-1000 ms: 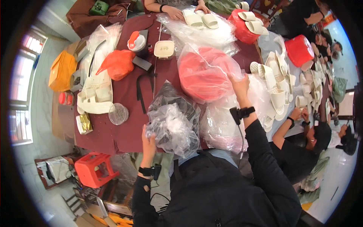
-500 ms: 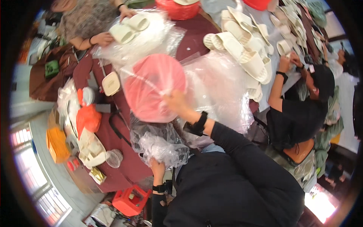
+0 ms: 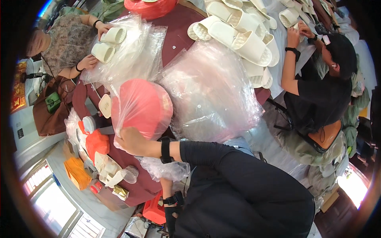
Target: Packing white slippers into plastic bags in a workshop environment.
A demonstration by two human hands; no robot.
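My right hand [image 3: 131, 139] grips a clear plastic bag [image 3: 137, 115] pulled over a round red basin [image 3: 145, 105] on the dark red table [image 3: 178, 35]. My left hand [image 3: 164, 185] reaches up into a crumpled clear plastic bag [image 3: 164, 169] at the table's edge, and the plastic hides its fingers. Both wrists wear black bands. A thick pile of flat clear bags [image 3: 210, 91] lies just right of the basin.
White slippers [image 3: 242, 39] are heaped at the far right. A person in a patterned top [image 3: 67, 43] bags slippers [image 3: 109, 43] at the left; a person in black [image 3: 317, 99] works at the right. An orange bag [image 3: 97, 142], a plastic cup [image 3: 129, 174] and a red stool [image 3: 154, 210] are near.
My head has turned and the whole view has swung round. My right hand moved from the far side of the red basin to its near edge. My left hand keeps the crumpled plastic.
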